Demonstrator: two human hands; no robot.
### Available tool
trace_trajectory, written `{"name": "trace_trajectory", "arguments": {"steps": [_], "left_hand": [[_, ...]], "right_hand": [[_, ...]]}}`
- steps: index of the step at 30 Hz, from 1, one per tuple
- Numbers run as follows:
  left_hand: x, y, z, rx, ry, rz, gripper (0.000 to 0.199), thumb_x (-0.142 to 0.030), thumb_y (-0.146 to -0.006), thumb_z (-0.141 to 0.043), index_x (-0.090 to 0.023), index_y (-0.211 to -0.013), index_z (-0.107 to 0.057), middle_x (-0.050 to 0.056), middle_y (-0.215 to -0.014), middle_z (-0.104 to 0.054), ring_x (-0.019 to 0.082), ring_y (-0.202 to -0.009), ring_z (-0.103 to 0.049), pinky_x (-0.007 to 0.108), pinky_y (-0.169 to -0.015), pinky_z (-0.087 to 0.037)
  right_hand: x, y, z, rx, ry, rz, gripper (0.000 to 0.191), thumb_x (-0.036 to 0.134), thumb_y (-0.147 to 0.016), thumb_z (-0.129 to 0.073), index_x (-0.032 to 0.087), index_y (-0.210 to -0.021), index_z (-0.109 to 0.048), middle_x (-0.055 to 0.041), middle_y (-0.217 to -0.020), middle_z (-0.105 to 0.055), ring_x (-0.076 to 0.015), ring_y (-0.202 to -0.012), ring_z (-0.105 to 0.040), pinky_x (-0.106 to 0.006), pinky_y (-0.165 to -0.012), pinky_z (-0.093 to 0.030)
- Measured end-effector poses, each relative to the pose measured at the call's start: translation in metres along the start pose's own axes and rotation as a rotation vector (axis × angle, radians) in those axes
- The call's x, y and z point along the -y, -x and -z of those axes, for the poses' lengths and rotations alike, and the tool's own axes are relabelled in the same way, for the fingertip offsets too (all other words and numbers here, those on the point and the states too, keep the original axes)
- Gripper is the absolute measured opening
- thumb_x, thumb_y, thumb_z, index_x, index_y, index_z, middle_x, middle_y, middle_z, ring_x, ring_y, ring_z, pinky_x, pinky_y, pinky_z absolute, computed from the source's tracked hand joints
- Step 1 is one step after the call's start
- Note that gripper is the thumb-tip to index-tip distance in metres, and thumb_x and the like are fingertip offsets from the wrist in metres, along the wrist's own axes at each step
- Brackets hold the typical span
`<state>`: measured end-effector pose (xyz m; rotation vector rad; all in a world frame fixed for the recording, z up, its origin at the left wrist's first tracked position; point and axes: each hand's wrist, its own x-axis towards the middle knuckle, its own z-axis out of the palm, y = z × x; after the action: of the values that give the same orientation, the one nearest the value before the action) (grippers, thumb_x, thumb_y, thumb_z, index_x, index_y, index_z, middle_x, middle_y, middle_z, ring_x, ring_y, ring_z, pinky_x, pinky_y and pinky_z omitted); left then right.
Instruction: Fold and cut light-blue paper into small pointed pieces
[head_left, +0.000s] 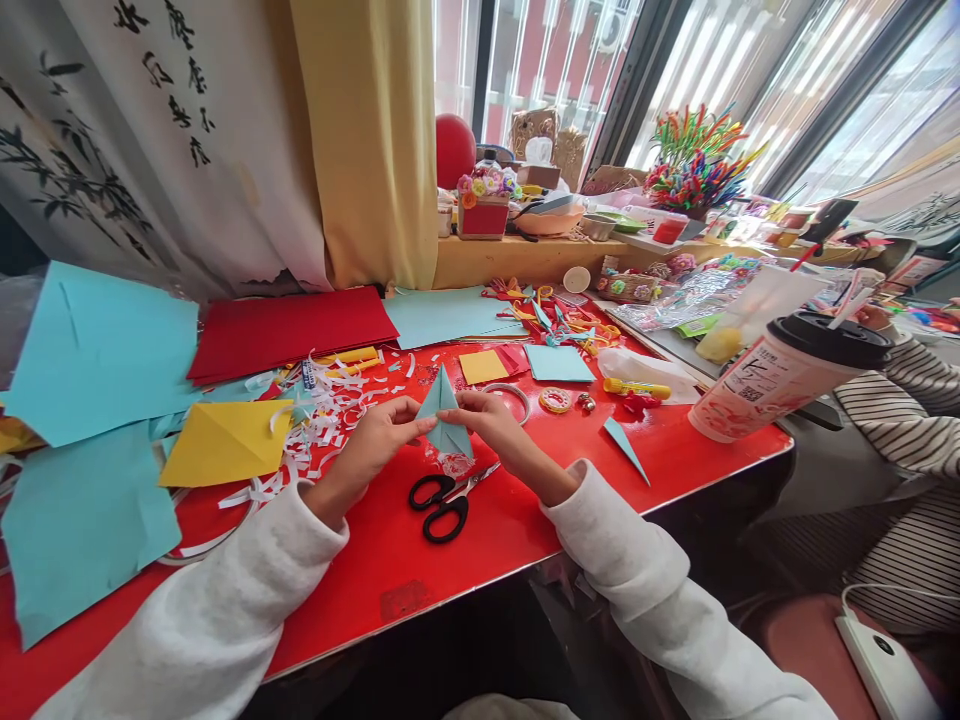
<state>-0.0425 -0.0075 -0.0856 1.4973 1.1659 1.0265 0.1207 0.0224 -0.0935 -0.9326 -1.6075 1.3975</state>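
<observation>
Centre frame I've got left hand [379, 432] and right hand [501, 425] both pinching folded light-blue paper [450, 438], probably mid-fold; next move likely needs aligned edges, firm crease.

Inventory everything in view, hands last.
Folded paper: 1, blue, between hands
Scissors: 1, black-handled, below paper
Triangle: 1, blue, table right
Small squares: stacks, blue, yellow, red, mid-table
Creased sheet: 1, yellow, left
Large sheets: several, blue, red, left
Strips: many, white, left
Tube: 1, yellow, beyond triangle
Lidded cup: 1, pinkish, right
Fuzzy stems: many, multicoloured, sill
Curtain: 1, yellow, window
Co-worker: 1, striped sleeve, right
Table: 1, red, beneath hands
Clutter: uncounted, mixed colours, sill
Left hand: 1, white sleeve, on paper
Right hand: 1, white sleeve, on paper
</observation>
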Motion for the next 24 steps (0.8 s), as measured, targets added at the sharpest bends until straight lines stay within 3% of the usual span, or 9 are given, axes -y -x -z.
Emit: {"name": "trace_trajectory", "arguments": {"steps": [3,7,14,18,24], "left_hand": [[-0.003,0.000,0.002,0.048,-0.036,-0.005,0.024,-0.037,-0.069,-0.061,-0.017,-0.080,-0.060,0.001,-0.078,-0.060,0.013,-0.070,-0.053,0.023,-0.061,-0.040],[-0.001,-0.001,0.004,-0.049,0.030,-0.013,0.026,-0.038,-0.069,-0.060,-0.016,-0.083,-0.060,0.001,-0.078,-0.060,0.012,-0.067,-0.051,0.022,-0.056,-0.037],[0.002,-0.003,0.003,-0.050,0.184,0.038,0.033,-0.039,-0.069,-0.061,-0.015,-0.093,-0.062,0.007,-0.090,-0.064,0.016,-0.075,-0.057,0.026,-0.063,-0.044],[-0.001,-0.003,0.007,-0.049,0.235,0.053,0.034,-0.038,-0.069,-0.062,-0.014,-0.092,-0.063,0.008,-0.089,-0.065,0.016,-0.073,-0.058,0.027,-0.066,-0.047],[-0.005,-0.004,0.020,-0.014,0.237,0.138,0.034,-0.037,-0.066,-0.064,-0.014,-0.091,-0.063,0.006,-0.080,-0.065,0.013,-0.059,-0.060,0.025,-0.057,-0.050]], "right_hand": [[0.003,0.002,0.001,0.042,0.016,-0.047,0.017,0.031,-0.069,-0.060,0.015,-0.070,-0.058,0.0034,-0.062,-0.048,-0.0076,-0.056,-0.043,-0.021,-0.052,-0.033],[0.006,0.002,0.001,0.028,-0.058,-0.006,0.023,0.034,-0.069,-0.061,0.016,-0.083,-0.058,0.0020,-0.068,-0.053,-0.0078,-0.059,-0.049,-0.021,-0.052,-0.038],[0.001,-0.001,0.002,0.018,-0.071,0.070,0.028,0.034,-0.073,-0.058,0.018,-0.096,-0.054,0.0024,-0.063,-0.054,-0.0095,-0.055,-0.054,-0.022,-0.050,-0.045],[0.004,0.003,0.006,-0.021,0.111,0.249,0.026,0.032,-0.087,-0.036,0.024,-0.108,-0.049,0.0002,-0.075,-0.057,-0.0095,-0.060,-0.055,-0.025,-0.056,-0.049],[0.006,0.006,0.013,0.128,0.436,0.427,0.026,0.018,-0.083,-0.041,0.023,-0.101,-0.058,-0.0044,-0.101,-0.056,-0.0110,-0.075,-0.055,-0.026,-0.064,-0.049]]}}
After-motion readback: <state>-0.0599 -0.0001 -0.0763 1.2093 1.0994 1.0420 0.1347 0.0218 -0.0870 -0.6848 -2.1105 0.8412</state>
